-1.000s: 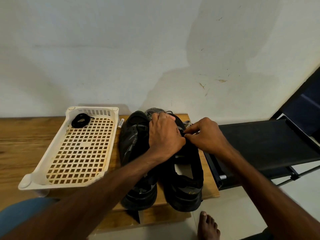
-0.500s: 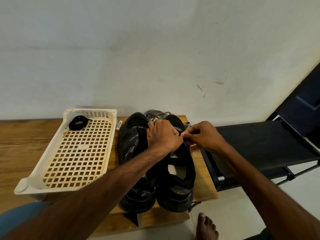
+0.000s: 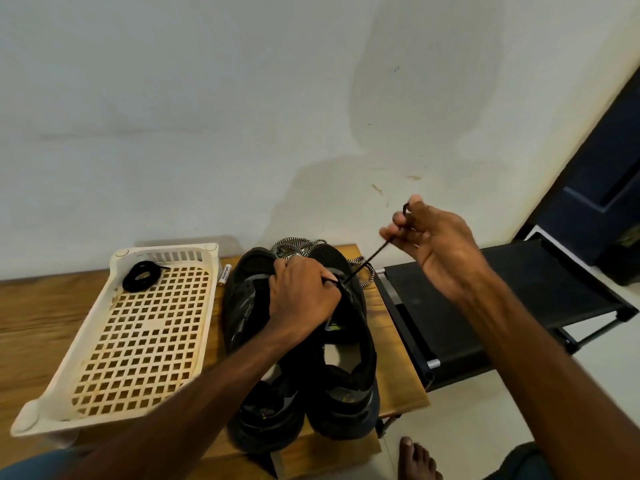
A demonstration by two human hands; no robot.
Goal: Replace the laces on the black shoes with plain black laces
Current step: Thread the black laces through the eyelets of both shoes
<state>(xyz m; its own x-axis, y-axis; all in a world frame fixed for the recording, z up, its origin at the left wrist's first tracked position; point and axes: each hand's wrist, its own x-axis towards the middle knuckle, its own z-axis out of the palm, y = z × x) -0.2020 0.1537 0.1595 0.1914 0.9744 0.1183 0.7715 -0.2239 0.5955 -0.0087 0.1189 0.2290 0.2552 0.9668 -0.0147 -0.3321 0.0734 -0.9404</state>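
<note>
The right hand (image 3: 436,244) pinches a plain black lace (image 3: 363,268), taut up and right from the right shoe (image 3: 349,393) on the table (image 3: 34,317). The left hand (image 3: 301,296) grips that shoe at its eyelets. The lace looks light, limp and thin, best held near its stiff tip. Further left of that shoe, a white tube (image 3: 225,273) bears writing too small to read.

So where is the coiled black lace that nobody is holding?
In the head view the coiled black lace lies in the far left corner of the cream basket, on the left side, left of the black shoes.
</note>
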